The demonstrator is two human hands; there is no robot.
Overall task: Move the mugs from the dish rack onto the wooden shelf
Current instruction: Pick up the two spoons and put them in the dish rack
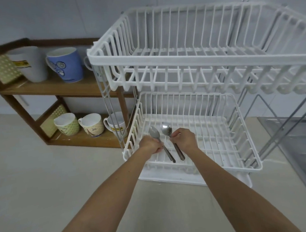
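Observation:
The white two-tier dish rack (186,59) stands at centre right, with no mugs in either tier. The wooden shelf (56,88) at left holds a white mug (31,64), a blue mug (66,66) and a partly hidden mug (88,62) on its top board. Its lower board carries a green dotted mug (67,126), a cream mug (92,124) and a white mug with a yellow label (115,126). My left hand (151,145) grips a grey spoon (154,133) over the rack's lower basket (228,145). My right hand (183,138) grips a steel spoon (166,129) beside it.
A pale countertop (35,178) spreads in front of the shelf and rack. A steel sink (301,147) lies at the right edge. A white drip tray (171,178) sits under the rack. The wall runs behind everything.

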